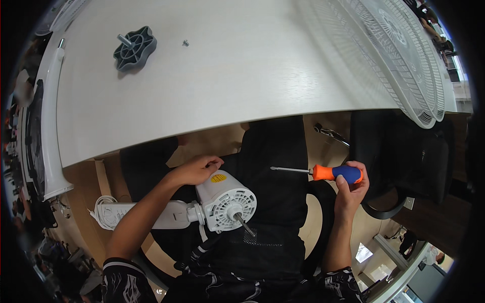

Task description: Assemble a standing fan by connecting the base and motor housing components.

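A white fan motor unit (218, 197), with a vented round face and a metal shaft, lies across my lap. Its white neck and control panel (169, 216) stretch to the left under my forearm, a white power cord (105, 218) bundled at the end. My left hand (198, 170) is beside the top of the motor housing, fingers curled together; anything between them is hidden. In my right hand (349, 194) is a screwdriver (328, 173) with an orange and blue handle. Its tip points left, away from the motor.
On the white table (227, 86) ahead lie a grey knob with a bolt (135, 49) and tiny screws (186, 43). White wire fan guards (399, 55) lean at the right. A white pole (50, 121) stands along the left edge. A black chair (399, 156) is at right.
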The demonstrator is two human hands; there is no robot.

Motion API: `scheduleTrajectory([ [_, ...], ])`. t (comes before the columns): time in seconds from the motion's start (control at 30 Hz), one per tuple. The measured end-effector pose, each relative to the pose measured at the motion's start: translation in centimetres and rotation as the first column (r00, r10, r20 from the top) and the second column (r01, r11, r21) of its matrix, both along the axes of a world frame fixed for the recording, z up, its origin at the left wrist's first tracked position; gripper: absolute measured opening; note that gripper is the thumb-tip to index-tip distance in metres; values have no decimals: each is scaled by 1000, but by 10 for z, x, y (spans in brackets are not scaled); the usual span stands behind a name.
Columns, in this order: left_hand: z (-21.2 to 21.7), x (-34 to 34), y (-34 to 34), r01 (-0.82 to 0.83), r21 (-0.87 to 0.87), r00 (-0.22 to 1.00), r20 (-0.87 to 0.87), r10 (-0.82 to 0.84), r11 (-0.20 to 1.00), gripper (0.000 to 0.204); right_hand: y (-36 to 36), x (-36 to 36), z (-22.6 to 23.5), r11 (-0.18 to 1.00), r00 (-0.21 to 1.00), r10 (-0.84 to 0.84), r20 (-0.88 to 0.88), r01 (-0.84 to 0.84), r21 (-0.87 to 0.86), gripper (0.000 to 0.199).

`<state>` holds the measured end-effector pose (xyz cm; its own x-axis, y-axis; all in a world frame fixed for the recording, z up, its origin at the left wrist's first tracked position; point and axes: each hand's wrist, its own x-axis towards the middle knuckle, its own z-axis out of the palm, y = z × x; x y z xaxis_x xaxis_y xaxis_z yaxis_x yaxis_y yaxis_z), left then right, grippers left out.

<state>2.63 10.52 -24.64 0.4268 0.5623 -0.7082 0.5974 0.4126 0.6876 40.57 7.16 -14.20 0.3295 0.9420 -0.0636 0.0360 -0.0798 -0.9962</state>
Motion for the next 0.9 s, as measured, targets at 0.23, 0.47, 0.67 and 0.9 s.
scheduleTrajectory([
  [0.23, 36, 5, 12, 131, -64, 984, 128, -122, 989, 47, 2, 2, -2, 999, 999, -53, -5, 52, -8, 45],
  [0.47, 76, -15, -15, 261, 81, 962, 66, -266, 962, 122, -3, 10, -4, 1000, 999, 12, -39, -12, -5, 48],
  [0.67, 74, -10, -27, 272, 144, 961, 18, -277, 952, 121, -8, 10, -5, 1000, 998, 6, -68, -5, 3, 46],
  [0.9, 87, -12, -21, 96, -118, 995, 44, -91, 988, 121, -11, 12, -1, 997, 996, 37, -76, -32, 66, 44],
])
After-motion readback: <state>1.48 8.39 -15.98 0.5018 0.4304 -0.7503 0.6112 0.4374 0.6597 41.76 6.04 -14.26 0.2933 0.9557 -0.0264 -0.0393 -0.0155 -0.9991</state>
